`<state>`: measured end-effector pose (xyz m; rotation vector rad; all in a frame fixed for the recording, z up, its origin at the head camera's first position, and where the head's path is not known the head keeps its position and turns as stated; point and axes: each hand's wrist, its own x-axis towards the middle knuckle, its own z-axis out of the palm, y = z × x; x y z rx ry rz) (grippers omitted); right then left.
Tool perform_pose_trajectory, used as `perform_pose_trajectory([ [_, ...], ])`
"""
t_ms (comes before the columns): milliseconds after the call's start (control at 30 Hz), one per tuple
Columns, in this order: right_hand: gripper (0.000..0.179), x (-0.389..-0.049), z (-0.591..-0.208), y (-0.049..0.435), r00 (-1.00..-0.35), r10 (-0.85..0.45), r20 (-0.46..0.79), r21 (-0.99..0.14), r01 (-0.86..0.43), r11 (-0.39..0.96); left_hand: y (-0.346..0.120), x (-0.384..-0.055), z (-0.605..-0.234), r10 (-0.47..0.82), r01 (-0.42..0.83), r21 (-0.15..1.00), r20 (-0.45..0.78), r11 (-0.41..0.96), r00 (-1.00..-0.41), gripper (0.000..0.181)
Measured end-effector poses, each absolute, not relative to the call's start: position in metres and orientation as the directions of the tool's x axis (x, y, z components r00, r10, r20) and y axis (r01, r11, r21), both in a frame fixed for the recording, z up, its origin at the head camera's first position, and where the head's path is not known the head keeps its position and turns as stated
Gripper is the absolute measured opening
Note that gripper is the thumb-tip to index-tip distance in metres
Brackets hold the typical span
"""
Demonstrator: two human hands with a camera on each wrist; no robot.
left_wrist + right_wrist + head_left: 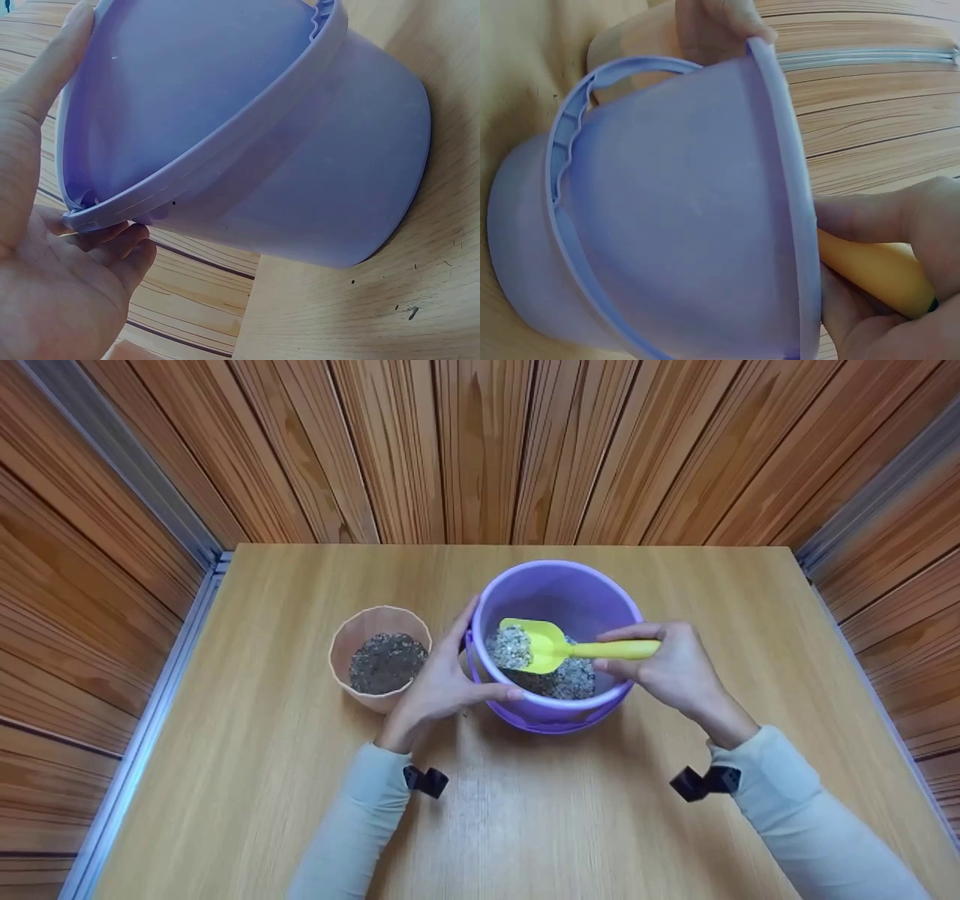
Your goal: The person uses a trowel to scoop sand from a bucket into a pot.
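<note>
A purple bucket (559, 716) with its handle folded down in front holds grey gravelly soil (574, 679). My left hand (442, 679) grips its left side, the thumb at the rim and the fingers around the outer wall; the left wrist view shows these fingers (124, 251) curled against the outside. With my right hand (675, 664) I hold a yellow scoop (551, 649) by its handle (877, 274). Its blade carries a heap of pale gravelly grains (512, 646) and lies over the bucket's opening, tipped toward the left.
To the left stands a pinkish-beige scalloped pot (367, 624) partly filled with dark soil (386, 661), close to my left hand. Small dark crumbs (412, 313) lie on the wooden table (555, 825). Wood-plank walls (480, 457) enclose the back and sides.
</note>
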<state>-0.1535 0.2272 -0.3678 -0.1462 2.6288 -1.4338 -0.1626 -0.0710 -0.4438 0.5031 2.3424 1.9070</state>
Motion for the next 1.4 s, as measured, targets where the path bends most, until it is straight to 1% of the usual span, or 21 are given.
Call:
perform_pose_trajectory([
  [233, 0.045, -0.142, -0.365, 0.237, -0.994, -0.098, -0.050, -0.878, -0.003, 0.478, -0.071, -0.162, -0.444, 0.296, 0.205, 0.964, 0.149, 0.167, -0.943, 0.134],
  [400, 0.045, -0.135, -0.363, 0.243, -0.997, -0.077, -0.014, -0.901, -0.021, 0.433, -0.070, -0.163, -0.445, 0.299, 0.219, 0.958, 0.157, 0.186, -0.941, 0.134],
  [733, 0.046, -0.131, -0.366, 0.245, -0.998, -0.065, 0.009, -0.937, -0.031, 0.348, -0.074, -0.159, -0.444, 0.297, 0.248, 0.941, 0.175, 0.231, -0.939, 0.133],
  [900, 0.045, -0.132, -0.368, 0.246, -0.997, -0.079, 0.010, -0.927, -0.039, 0.374, -0.086, -0.155, -0.438, 0.287, 0.327, 0.914, 0.255, 0.239, -0.923, 0.132],
  [1000, 0.046, -0.132, -0.369, 0.246, -0.997, -0.079, 0.008, -0.923, -0.038, 0.384, -0.099, -0.151, -0.433, 0.249, 0.371, 0.891, 0.309, 0.262, -0.918, 0.129],
  [1200, 0.047, -0.131, -0.370, 0.246, -0.997, -0.076, -0.003, -0.916, -0.027, 0.400, -0.133, -0.143, -0.425, 0.117, 0.398, 0.822, 0.385, 0.407, -0.916, 0.121],
  [1333, 0.045, -0.131, -0.370, 0.246, -0.998, -0.070, -0.005, -0.916, -0.024, 0.400, -0.157, -0.140, -0.426, 0.008, 0.342, 0.825, 0.379, 0.451, -0.925, 0.119],
  [1400, 0.045, -0.130, -0.370, 0.245, -0.998, -0.070, -0.004, -0.917, -0.024, 0.398, -0.170, -0.138, -0.427, -0.039, 0.277, 0.841, 0.332, 0.465, -0.943, 0.119],
])
